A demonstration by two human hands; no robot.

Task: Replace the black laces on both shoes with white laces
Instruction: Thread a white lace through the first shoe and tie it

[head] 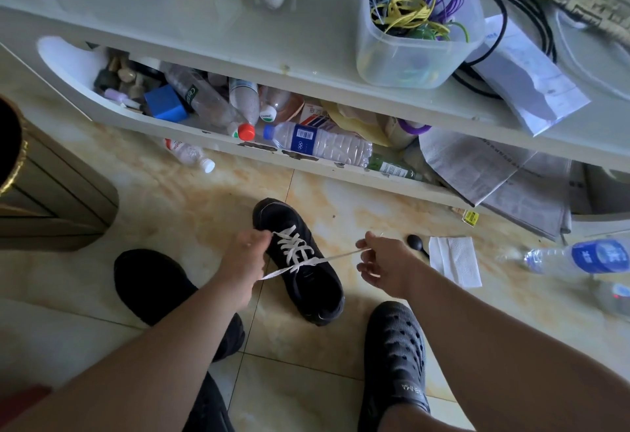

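Floor (191,203): the work is being done on glossy tiles, so the shoe being laced is likely being left free to slide if the ends are tugged unevenly.
Second shoe (150,285): it is being left lying to the left, partly hidden by the left forearm; its lacing cannot be told, so half the task is being judged as possibly outstanding.
Laced shoe (300,261): it is being kept on the floor between the two hands, toe pointing away; nothing is being pressed on it, so a hard pull is being judged able to tip or drag it.
Left hand (245,254): one end of the lace is being pinched in curled fingers, just beside the shoe's left edge.
Right hand (381,261): the other end is being pinched and drawn out to the right, well apart from the shoe.
White lace (296,247): it is being held crossed over the upper eyelets; unequal end lengths or a slack lower crossing are being risked if one side is pulled harder, and a slipping pinch is being judged able to loosen the crossing.
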